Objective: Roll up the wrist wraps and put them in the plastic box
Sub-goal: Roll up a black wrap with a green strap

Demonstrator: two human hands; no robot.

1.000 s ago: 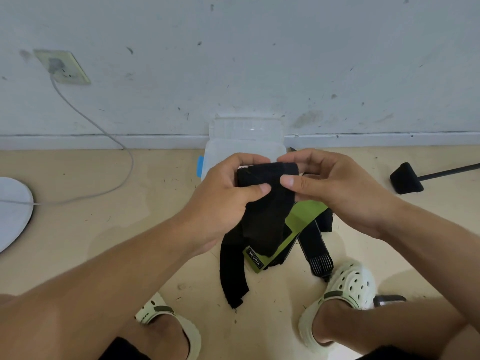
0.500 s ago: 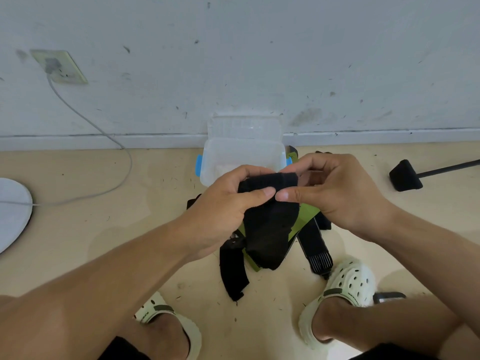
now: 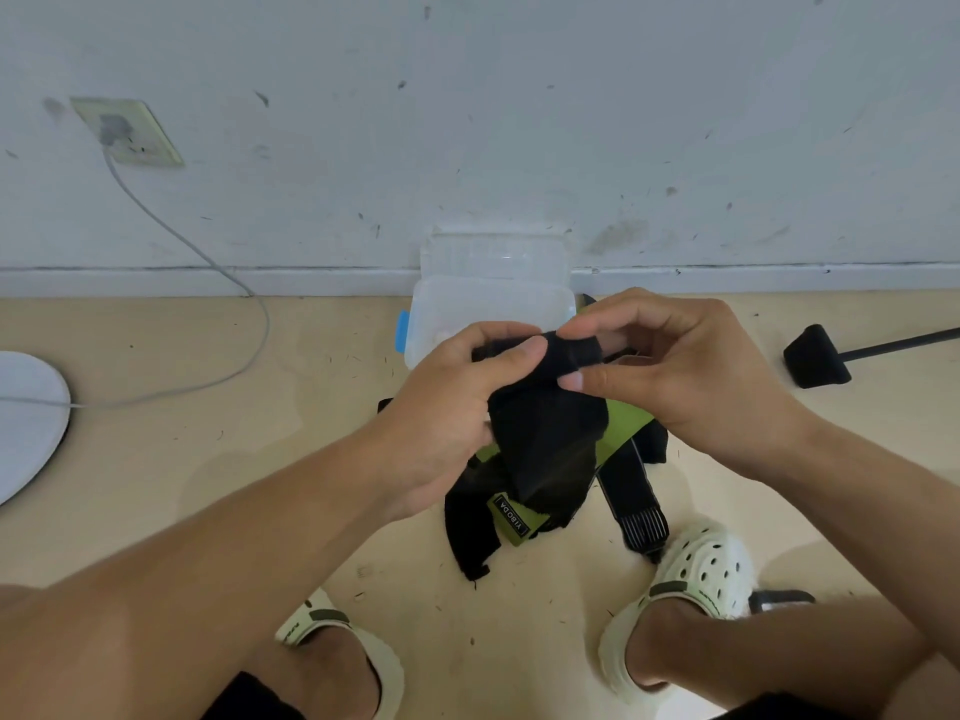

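Observation:
A black wrist wrap [image 3: 545, 439] hangs between my two hands above the floor. Its top end is curled into a small roll, and the rest droops down. My left hand [image 3: 457, 407] grips the roll's left side with the thumb on top. My right hand [image 3: 675, 366] pinches the roll's right end between thumb and fingers. Under the hands a second wrap [image 3: 514, 517], black with green panels and a label, lies on the floor. The clear plastic box [image 3: 431, 314] with blue clips stands open behind my hands, by the wall; my hands cover its front.
The box's lid [image 3: 493, 257] leans on the white wall. A grey cable [image 3: 208, 262] runs from a wall socket [image 3: 127, 132] to a white round object [image 3: 26, 423] at far left. A black foot on a rod [image 3: 818, 356] lies at right. My feet in pale clogs [image 3: 701, 569] flank the wraps.
The wrap's top end has been curled over into a tighter roll, and less of it hangs down. Both hands have stayed in front of the box.

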